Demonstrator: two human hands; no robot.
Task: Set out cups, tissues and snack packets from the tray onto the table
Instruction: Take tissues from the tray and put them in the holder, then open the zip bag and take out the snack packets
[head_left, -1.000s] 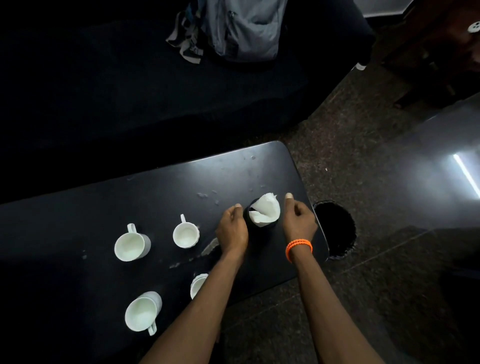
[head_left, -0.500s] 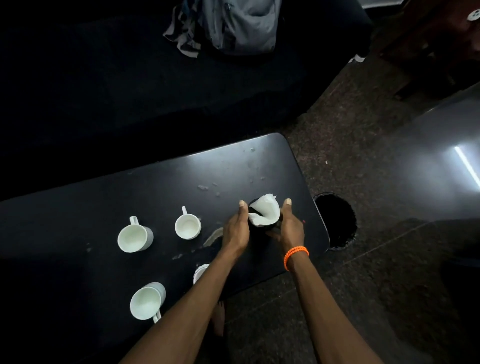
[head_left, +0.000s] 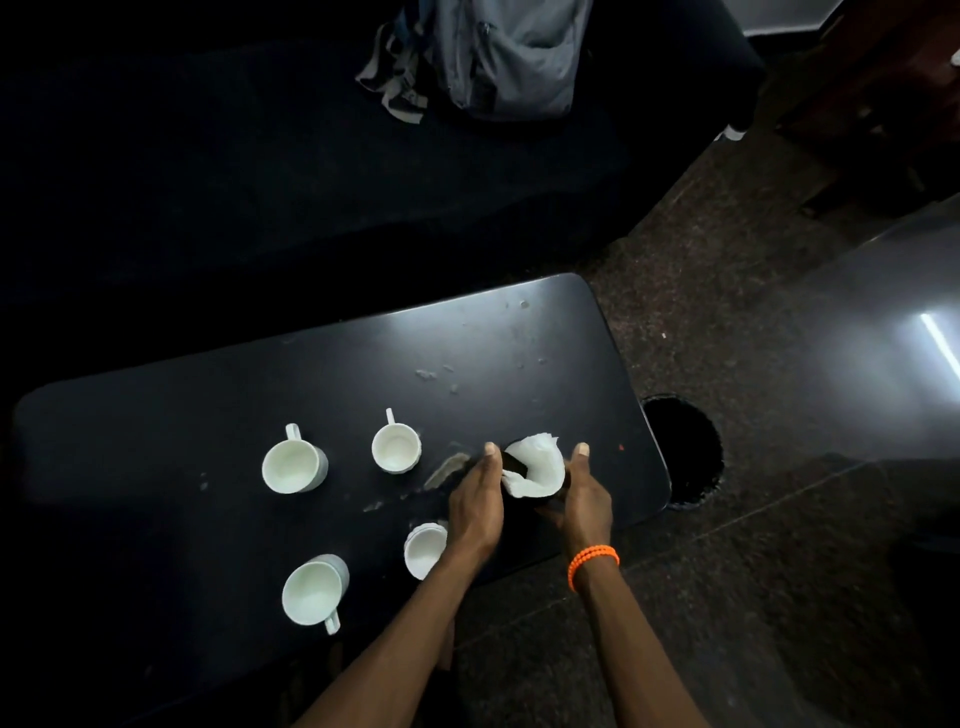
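A black tissue holder (head_left: 524, 501) with white tissues (head_left: 537, 465) curled inside stands on the dark table (head_left: 208, 395), near its right end. My left hand (head_left: 475, 501) presses its left side and my right hand (head_left: 582, 493), with an orange bracelet at the wrist, presses its right side. Several white cups stand left of it: one at the back left (head_left: 293, 465), one at the back middle (head_left: 396, 448), one at the front left (head_left: 313, 592), and one (head_left: 425, 550) partly hidden by my left forearm.
White crumbs and smears mark the table top around (head_left: 441, 374). A dark round object (head_left: 683, 452) sits on the floor just past the table's right edge. A dark sofa with a grey backpack (head_left: 498, 52) runs along the far side.
Both hands have closed in on the tissue holder's sides, from loosely around it to pressed against it. The holder has stayed near the table's right end.
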